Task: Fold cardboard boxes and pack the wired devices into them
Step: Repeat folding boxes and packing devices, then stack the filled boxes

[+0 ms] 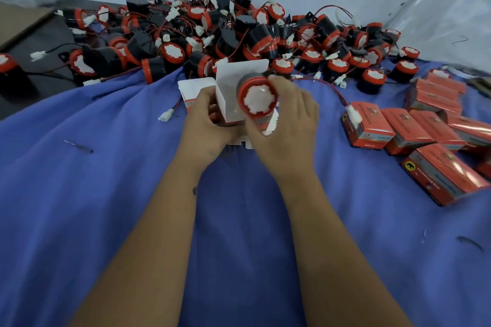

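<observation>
My left hand (206, 125) grips a small cardboard box (228, 87), white inside and red outside, with its top flaps standing open. My right hand (287, 125) holds a round black device with a red rim and white face (257, 99) right at the box's open mouth. Its red and black wire (337, 93) trails off to the right and ends in a white plug (354, 114) lying on a closed box. Another white plug (166, 115) lies on the cloth left of my hands.
A big heap of the same wired devices (225, 34) fills the back of the table. Several closed red boxes (425, 135) lie at the right. A blue cloth (106, 194) covers the near table. A brown carton edge (21, 21) shows at far left.
</observation>
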A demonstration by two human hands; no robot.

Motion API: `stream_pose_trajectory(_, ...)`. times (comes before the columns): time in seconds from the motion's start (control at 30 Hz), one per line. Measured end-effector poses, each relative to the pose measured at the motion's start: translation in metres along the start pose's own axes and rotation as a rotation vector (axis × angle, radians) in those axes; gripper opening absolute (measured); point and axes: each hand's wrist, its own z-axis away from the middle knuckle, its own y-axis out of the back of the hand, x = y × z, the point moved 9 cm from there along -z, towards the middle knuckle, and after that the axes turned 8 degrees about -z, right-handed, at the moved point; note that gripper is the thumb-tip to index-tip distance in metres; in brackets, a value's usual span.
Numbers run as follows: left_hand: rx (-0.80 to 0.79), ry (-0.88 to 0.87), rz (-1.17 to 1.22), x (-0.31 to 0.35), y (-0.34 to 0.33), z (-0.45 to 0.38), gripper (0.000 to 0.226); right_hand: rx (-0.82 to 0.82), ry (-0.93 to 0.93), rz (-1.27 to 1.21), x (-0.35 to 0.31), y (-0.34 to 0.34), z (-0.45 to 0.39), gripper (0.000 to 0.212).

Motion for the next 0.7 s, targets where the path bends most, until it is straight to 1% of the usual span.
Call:
stream_pose_trajectory(0.07, -0.033, 0.008, -0.003, 0.0, -0.002, 0.0, 0.058, -0.102, 0.055, 0.068, -0.005, -0.014, 0.001, 0.053)
stream_pose_trajectory(0.1, -0.042, 0.007, -0.016, 0.001, -0.003, 0.0, 0.058, -0.136, 0.047, 0.078, -0.004, -0.019, 0.002, 0.052)
stream_pose_trajectory(0.2, -0.06, -0.01, -0.043, 0.002, -0.005, -0.001, 0.056, -0.172, -0.006, 0.075, -0.001, -0.022, 0.002, 0.055)
stream_pose_trajectory(0.27, -0.065, -0.012, -0.043, 0.003, -0.005, -0.001, 0.058, -0.188, 0.035, 0.136, -0.005, -0.023, 0.002, 0.053)
stream_pose_trajectory(0.33, -0.074, -0.007, -0.037, 0.002, -0.005, -0.001, 0.061, -0.165, 0.075, 0.208, -0.01, -0.023, 0.002, 0.046)
stream_pose_trajectory(0.43, -0.086, 0.0, -0.03, 0.001, -0.006, -0.001, 0.062, -0.114, 0.081, 0.26, -0.011, -0.02, 0.002, 0.038)
stream_pose_trajectory(0.57, -0.086, 0.004, -0.044, -0.003, -0.007, -0.003, 0.062, -0.099, 0.093, 0.331, -0.013, -0.021, 0.003, 0.036)
stream_pose_trajectory(0.7, -0.066, 0.013, -0.096, -0.006, -0.005, -0.006, 0.067, -0.112, 0.056, 0.358, -0.012, -0.025, 0.003, 0.035)
